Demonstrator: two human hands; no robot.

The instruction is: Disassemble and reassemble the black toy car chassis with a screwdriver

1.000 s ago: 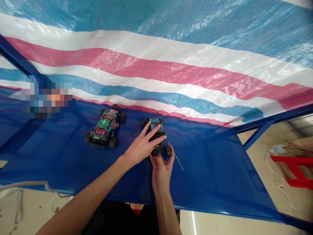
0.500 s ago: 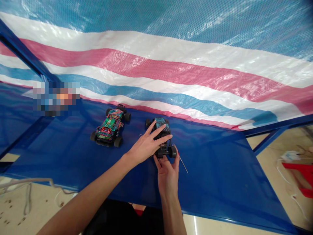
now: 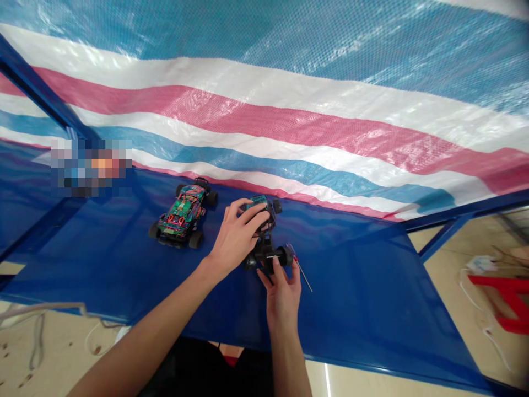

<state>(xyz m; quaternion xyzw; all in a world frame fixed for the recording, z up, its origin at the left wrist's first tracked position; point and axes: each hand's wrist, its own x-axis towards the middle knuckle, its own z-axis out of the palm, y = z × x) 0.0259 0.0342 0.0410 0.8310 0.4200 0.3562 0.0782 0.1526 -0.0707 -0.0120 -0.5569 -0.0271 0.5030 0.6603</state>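
Note:
A black and teal toy car (image 3: 270, 251) rests on the blue tabletop, its wheeled axle end toward me. My left hand (image 3: 233, 231) wraps its fingers over the car's body from the left side. At the near end, my right hand (image 3: 283, 286) grips the rear axle and wheel between thumb and fingers. Just right of that wheel lies a screwdriver (image 3: 303, 273) with a red handle part and a thin metal shaft. To the left stands a second toy car (image 3: 179, 215), multicoloured with black wheels; neither hand touches it.
The blue table (image 3: 372, 309) has a striped plastic sheet (image 3: 289, 127) hanging behind it. Blue frame bars (image 3: 450, 234) stand at both sides. A pixelated patch (image 3: 91, 168) covers something at the far left. Cables (image 3: 45, 309) and a red object (image 3: 504, 303) are beyond the table edges.
The black and teal car has turned, its far end swinging left. My left hand has gone from fingers spread over the car to gripping its body. The right hand still holds the near end.

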